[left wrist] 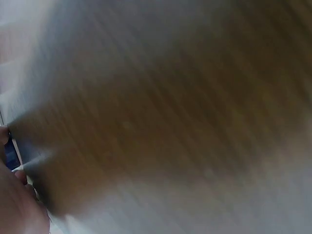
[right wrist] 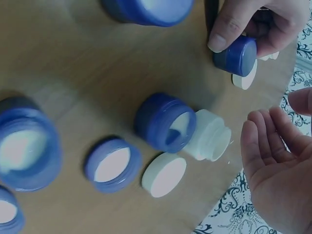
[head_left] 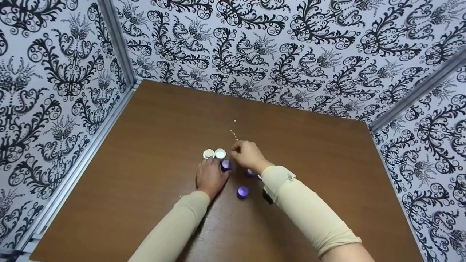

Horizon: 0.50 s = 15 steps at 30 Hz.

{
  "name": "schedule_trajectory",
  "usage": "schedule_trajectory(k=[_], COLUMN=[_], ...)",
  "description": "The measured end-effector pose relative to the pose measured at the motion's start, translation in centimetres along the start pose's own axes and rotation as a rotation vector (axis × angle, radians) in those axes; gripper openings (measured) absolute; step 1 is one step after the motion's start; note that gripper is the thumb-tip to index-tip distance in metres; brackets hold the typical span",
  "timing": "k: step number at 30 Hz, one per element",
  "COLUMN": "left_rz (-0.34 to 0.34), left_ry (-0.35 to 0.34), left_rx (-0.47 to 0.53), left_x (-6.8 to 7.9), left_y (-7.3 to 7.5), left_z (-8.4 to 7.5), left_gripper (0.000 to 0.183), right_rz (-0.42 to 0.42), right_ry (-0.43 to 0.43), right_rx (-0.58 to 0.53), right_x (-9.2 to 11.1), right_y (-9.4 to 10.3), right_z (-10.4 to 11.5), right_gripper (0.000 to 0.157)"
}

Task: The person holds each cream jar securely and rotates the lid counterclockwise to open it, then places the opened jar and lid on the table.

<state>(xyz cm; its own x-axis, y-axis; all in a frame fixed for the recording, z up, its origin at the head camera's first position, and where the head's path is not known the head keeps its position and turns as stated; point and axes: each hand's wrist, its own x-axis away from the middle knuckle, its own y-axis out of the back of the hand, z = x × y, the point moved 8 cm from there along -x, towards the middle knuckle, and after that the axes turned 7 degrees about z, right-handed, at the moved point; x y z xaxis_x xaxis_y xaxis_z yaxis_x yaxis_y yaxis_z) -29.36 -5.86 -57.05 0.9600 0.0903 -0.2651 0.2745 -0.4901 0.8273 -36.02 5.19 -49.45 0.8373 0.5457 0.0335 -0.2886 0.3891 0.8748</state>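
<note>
My left hand point(head_left: 211, 177) rests at the table's middle, thumb and fingers around a small purple jar point(head_left: 225, 165). Just beyond its fingertips stand two round white pieces, one a pale cream disc point(head_left: 208, 153) and the other a white open-topped one point(head_left: 220, 153). To the right, my right hand point(head_left: 249, 154) hovers near a line of tiny white bits point(head_left: 233, 133). In the right wrist view its fingers point(right wrist: 280, 139) are loosely bent, the thumb stands apart, and nothing shows between them. The left wrist view is mostly blurred tabletop.
Another purple jar point(head_left: 242, 192) stands nearer me; a purple piece point(head_left: 250, 173) is partly hidden by my right wrist. The right wrist view shows a translucent white jar point(right wrist: 209, 136), a white lid point(right wrist: 164, 175) and a purple ring-shaped lid point(right wrist: 113, 165). Patterned walls surround the brown table point(head_left: 164, 120).
</note>
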Motion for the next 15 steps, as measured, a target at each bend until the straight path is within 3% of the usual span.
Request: schedule_trajectory(k=[7,15], left_rz=[-0.02,0.01], left_ry=[-0.02,-0.021], left_rx=[0.031,0.06], left_x=[-0.1,-0.2], left_y=[0.3,0.1], left_z=[-0.1,-0.1], left_gripper=[0.041,0.039], right_rz=[0.004,0.042], right_ry=[-0.008,-0.004], right_rx=[-0.007,-0.041], right_x=[2.0,3.0], right_y=[0.6,0.1], right_z=[-1.1,-1.8], right_gripper=[0.011,0.011])
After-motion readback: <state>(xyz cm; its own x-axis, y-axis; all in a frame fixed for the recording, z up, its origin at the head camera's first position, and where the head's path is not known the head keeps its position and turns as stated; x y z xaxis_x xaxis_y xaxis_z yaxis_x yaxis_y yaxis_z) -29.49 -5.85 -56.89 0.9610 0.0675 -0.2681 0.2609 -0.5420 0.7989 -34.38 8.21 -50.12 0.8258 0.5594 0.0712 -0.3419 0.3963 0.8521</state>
